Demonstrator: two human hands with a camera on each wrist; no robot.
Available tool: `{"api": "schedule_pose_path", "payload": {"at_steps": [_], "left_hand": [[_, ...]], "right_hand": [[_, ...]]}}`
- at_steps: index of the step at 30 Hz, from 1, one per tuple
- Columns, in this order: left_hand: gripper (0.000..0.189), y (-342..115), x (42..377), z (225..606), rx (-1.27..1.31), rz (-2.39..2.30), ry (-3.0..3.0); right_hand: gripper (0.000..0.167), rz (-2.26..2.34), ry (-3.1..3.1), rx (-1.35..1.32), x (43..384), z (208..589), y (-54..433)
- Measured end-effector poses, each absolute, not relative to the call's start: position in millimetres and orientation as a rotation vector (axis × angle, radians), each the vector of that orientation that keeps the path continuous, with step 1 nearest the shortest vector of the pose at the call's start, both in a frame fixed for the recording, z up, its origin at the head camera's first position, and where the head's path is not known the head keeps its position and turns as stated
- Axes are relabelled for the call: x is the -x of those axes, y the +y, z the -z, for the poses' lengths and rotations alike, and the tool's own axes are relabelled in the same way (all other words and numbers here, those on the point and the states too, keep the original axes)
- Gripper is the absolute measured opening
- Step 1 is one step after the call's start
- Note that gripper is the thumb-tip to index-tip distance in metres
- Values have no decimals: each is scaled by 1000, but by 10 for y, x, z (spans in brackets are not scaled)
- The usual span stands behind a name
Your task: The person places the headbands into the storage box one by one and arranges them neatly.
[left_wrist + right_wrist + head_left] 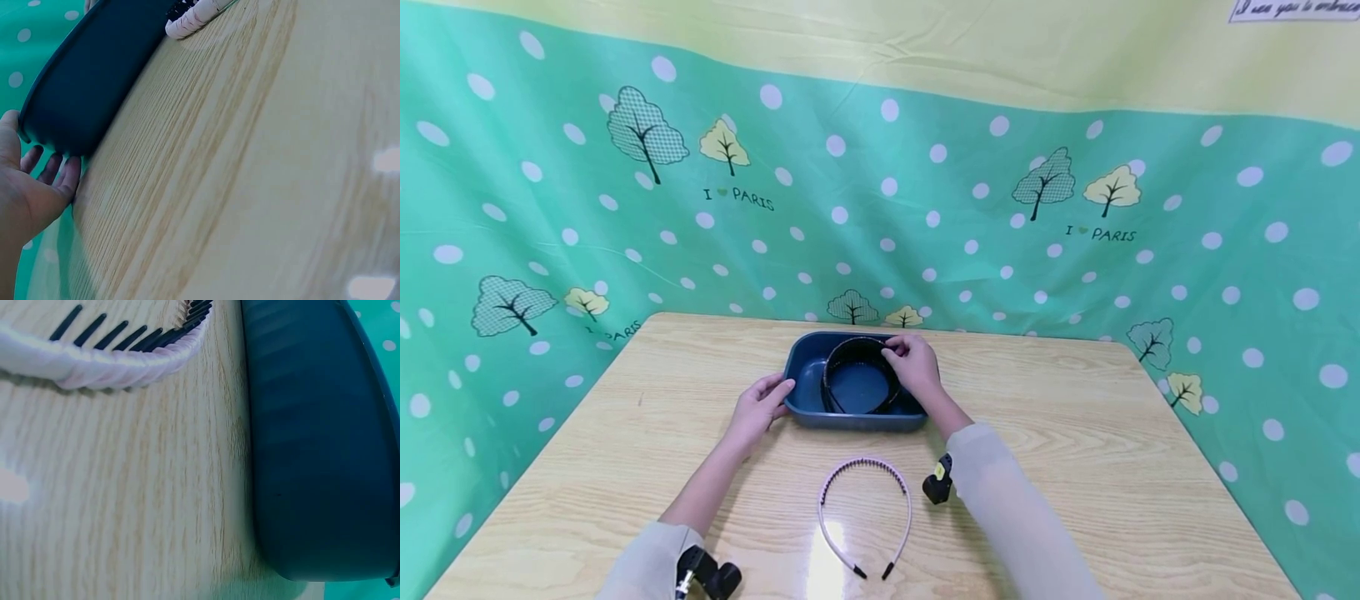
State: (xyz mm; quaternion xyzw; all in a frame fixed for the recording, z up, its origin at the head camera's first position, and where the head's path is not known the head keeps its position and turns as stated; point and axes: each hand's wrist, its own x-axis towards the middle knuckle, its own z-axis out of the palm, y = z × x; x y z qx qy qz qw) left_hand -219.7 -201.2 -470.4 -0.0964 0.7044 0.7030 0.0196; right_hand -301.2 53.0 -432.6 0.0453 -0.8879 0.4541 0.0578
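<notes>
A dark blue plastic basin (857, 422) stands towards the back of the wooden table. Inside it lies a black headband (827, 385), a dark ring that may be more than one band. At the basin's left end, my left hand (758, 410) holds the edge, thumb at the rim and fingers against the outer wall. My right hand (916, 367) reaches over the basin's right side and pinches the black headband near its upper right. In front of the basin a pale pink headband (910, 508) with black teeth lies flat, dark tips towards me. The right wrist view hides my right hand.
The light wooden table (1060, 417) ends at a green dotted curtain (887, 192) behind and at both sides. Small black cameras are strapped at my left wrist (703, 575) and right wrist (937, 483).
</notes>
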Motion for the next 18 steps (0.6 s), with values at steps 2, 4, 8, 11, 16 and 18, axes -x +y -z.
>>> {"api": "schedule_pose_path", "payload": {"at_steps": [2,4,8,11,16,18], "left_hand": [[63,-2013,2196,4712,290,-2176,2198],[64,-2016,2195,4717,282,-2170,2205],[64,-2022,2200,4725,279,-2173,2199],[62,-2020,2197,4719,284,-2178,2192],[63,-2022,2189,4712,276,-2171,2209],[63,-2021,2185,4712,269,-2169,2216]], "right_hand": [[17,-1375,-2691,-137,3016,4327,533],[17,-1369,-2691,-139,3020,4329,536],[17,-1358,-2689,-148,3027,4337,535],[17,-1347,-2686,-153,3029,4345,532],[17,-1310,-2697,-157,3029,4358,529],[16,-1296,-2699,-160,3028,4362,528]]}}
